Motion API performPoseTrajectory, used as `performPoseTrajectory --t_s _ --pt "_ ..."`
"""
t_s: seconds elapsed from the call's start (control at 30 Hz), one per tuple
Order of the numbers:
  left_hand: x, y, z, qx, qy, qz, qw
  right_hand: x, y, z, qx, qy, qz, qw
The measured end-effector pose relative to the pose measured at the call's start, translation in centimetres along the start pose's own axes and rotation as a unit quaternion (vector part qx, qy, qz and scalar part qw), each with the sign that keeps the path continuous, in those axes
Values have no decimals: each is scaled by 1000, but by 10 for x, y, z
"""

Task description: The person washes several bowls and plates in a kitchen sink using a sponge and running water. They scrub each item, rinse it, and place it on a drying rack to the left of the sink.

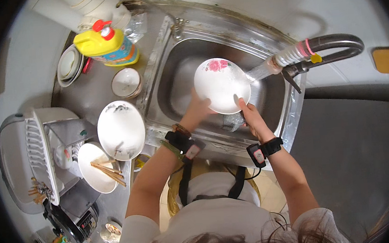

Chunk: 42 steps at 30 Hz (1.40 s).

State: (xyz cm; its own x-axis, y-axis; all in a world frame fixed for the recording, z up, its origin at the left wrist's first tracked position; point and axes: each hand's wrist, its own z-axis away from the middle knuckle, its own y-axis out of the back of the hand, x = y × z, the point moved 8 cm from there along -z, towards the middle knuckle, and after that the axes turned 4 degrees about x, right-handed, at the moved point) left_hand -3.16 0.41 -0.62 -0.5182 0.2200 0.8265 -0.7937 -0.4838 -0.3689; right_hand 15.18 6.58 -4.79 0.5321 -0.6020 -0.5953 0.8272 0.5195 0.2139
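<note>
A white plate (221, 88) with a pink rose print is tilted over the stainless steel sink basin (177, 71). My right hand (254, 118) grips its lower right edge, thumb on the face. At the lower left rim is my left hand (197, 109), blurred, its fingers partly hidden behind the plate; whether it grips is unclear. Water sprays from the faucet (275, 64) onto the plate's right side. A grey mesh scrubbing cloth (234, 121) hangs below the plate beside my right hand.
Left of the sink stand a small bowl (126, 83), a large white dish (121, 127) and a bowl (95, 163) with several chopsticks (111, 172). Behind them are a yellow detergent jug (110, 47) and stacked dishes (70, 66). A dish rack (42, 150) stands farther left.
</note>
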Motion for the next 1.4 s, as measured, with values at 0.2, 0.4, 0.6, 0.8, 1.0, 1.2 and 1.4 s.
performPoseTrajectory --t_s 0.2,0.4,0.6,0.8,1.0,1.2,1.4 --pt "-26 -31 -4 -100 142 23 984 -7 70 2 122 142 49 981" --pt "-59 -53 2 -202 291 12 935 -23 105 25 194 267 108 938" --pt "-60 -48 -13 -146 184 -86 968 -8 103 21 147 217 60 963" --pt "-14 -36 -14 -90 18 -122 988 -5 68 -3 62 146 -63 985" --pt "22 -8 7 -33 1 -128 991 8 26 -16 -47 15 -65 997" --pt "62 10 55 -41 -63 -133 988 -16 -37 17 -226 -59 -83 969" --pt "72 79 120 99 -71 -25 992 -78 -82 21 -139 99 64 983"
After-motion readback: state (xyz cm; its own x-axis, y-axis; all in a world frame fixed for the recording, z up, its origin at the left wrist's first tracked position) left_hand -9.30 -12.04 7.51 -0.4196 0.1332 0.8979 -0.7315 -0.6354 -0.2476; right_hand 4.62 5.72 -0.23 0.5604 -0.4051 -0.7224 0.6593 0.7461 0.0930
